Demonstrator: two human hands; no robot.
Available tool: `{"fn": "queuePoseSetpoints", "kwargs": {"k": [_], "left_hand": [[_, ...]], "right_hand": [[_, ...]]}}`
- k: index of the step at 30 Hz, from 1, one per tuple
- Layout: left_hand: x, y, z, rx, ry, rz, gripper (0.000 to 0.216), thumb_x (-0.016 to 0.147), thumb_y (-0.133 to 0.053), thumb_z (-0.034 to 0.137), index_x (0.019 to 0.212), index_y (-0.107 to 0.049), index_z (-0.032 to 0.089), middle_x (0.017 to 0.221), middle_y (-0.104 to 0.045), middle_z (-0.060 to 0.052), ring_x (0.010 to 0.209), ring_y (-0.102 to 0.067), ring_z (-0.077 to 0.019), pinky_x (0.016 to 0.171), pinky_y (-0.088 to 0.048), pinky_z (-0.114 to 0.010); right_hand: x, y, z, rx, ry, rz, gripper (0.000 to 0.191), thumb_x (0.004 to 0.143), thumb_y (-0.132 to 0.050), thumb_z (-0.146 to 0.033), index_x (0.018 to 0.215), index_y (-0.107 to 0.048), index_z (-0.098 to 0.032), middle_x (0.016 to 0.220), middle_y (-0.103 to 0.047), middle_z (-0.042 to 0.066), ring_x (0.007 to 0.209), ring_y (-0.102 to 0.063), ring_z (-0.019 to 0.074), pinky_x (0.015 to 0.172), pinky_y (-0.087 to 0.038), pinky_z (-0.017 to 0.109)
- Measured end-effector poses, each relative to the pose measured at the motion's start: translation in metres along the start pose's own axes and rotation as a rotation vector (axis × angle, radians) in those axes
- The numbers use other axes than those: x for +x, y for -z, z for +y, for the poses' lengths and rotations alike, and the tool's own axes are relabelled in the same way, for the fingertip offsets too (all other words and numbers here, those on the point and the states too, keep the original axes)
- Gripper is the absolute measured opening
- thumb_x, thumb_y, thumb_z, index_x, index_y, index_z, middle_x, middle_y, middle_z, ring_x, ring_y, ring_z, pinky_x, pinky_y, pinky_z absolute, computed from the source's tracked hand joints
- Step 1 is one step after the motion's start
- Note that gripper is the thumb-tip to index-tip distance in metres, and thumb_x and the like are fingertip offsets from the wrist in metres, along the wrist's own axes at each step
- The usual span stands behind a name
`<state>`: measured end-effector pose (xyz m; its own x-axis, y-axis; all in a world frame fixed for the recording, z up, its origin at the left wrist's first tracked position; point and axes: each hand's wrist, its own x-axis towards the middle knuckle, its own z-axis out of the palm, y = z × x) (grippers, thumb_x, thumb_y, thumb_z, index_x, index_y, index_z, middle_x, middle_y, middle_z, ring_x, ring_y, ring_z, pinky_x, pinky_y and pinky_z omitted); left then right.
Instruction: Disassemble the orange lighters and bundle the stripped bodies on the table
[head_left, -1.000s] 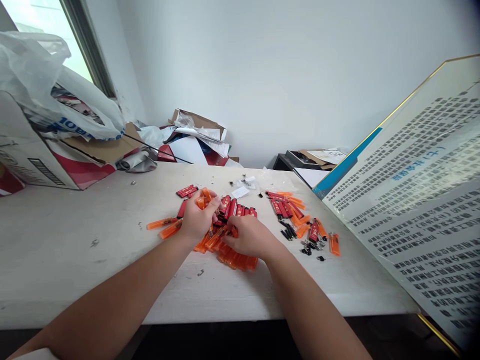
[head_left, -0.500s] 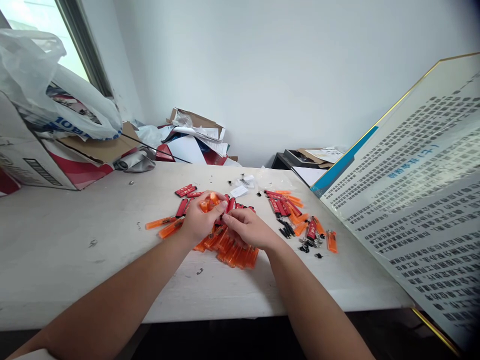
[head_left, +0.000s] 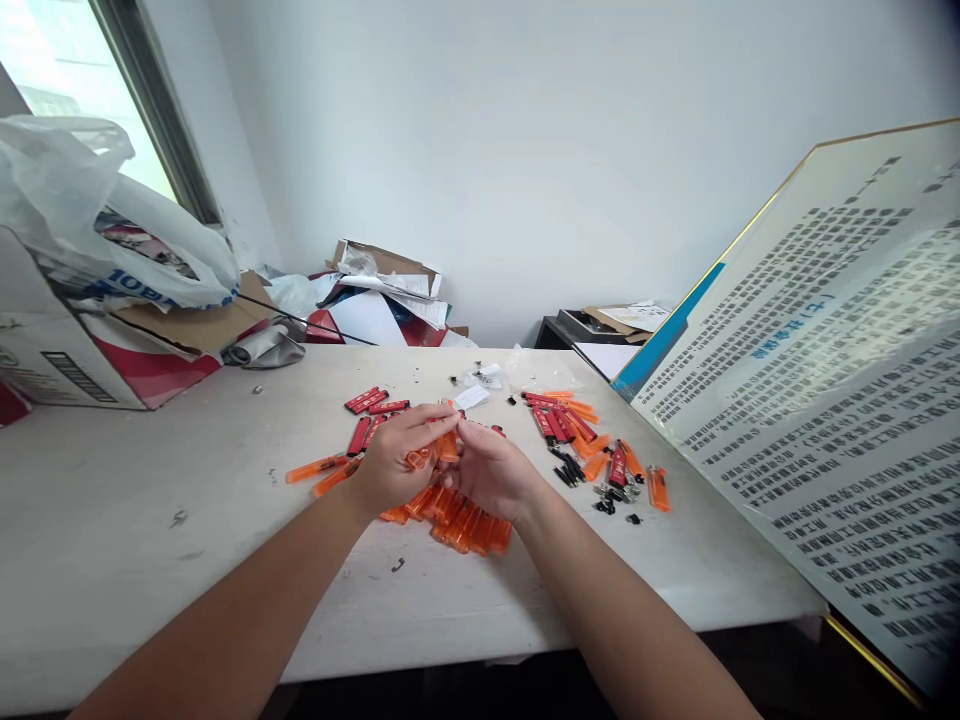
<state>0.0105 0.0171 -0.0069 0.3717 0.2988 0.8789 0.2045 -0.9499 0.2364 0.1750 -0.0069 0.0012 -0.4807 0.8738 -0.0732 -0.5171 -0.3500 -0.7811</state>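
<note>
My left hand [head_left: 394, 462] and my right hand [head_left: 489, 468] meet above a heap of orange lighters [head_left: 461, 518] on the white table [head_left: 150, 520]. Both hands are closed on one orange lighter [head_left: 444, 445] held between their fingertips. More orange bodies show inside my left palm. Red lighters [head_left: 369, 402] lie just beyond the hands. A second group of red and orange lighters [head_left: 581, 430] with small black parts [head_left: 574, 468] lies to the right.
A cardboard box [head_left: 82, 350] under a white plastic bag [head_left: 112, 230] stands at the left. Papers and torn boxes [head_left: 382, 290] pile at the back. A large framed printed board [head_left: 832, 400] leans along the right side. Small clear bags [head_left: 484, 378] lie near the back.
My right hand rose from the heap to meet my left hand, and both now pinch one orange lighter. The view shifted slightly, so things sit a little lower.
</note>
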Motion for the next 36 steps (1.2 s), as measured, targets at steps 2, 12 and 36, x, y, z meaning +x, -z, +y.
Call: {"fn": "queuePoseSetpoints", "kwargs": {"k": [2, 12, 36], "left_hand": [[0.002, 0.001, -0.001, 0.011, -0.036, 0.000, 0.056, 0.080, -0.051, -0.001, 0.128, -0.060, 0.025, 0.118, -0.067, -0.009, 0.104, -0.066, -0.0204, 0.088, -0.057, -0.035], [0.003, -0.009, 0.017, 0.027, 0.232, 0.163, 0.022, 0.085, -0.057, 0.011, 0.101, -0.067, 0.021, 0.108, -0.068, -0.008, 0.100, -0.065, -0.0186, 0.086, -0.055, -0.032], [0.000, -0.012, 0.012, -0.063, 0.569, 0.274, 0.003, 0.085, -0.061, 0.022, 0.084, -0.062, 0.019, 0.090, -0.068, -0.005, 0.089, -0.063, -0.0178, 0.082, -0.051, -0.031]], "right_hand": [[0.001, 0.000, 0.002, 0.011, 0.023, -0.004, 0.030, 0.072, -0.076, -0.039, 0.091, -0.063, -0.019, 0.073, -0.061, -0.001, 0.064, -0.056, 0.0107, 0.054, -0.043, 0.022], [0.004, 0.003, -0.008, -0.151, 0.266, 0.140, 0.034, 0.064, -0.081, -0.037, 0.079, -0.060, -0.014, 0.074, -0.066, 0.002, 0.062, -0.061, 0.0110, 0.061, -0.051, 0.025], [0.009, 0.015, -0.025, 0.043, 0.097, 0.344, 0.022, 0.074, -0.043, -0.038, 0.062, -0.044, -0.020, 0.043, -0.029, -0.007, 0.036, -0.018, 0.0058, 0.036, -0.009, 0.019]]}}
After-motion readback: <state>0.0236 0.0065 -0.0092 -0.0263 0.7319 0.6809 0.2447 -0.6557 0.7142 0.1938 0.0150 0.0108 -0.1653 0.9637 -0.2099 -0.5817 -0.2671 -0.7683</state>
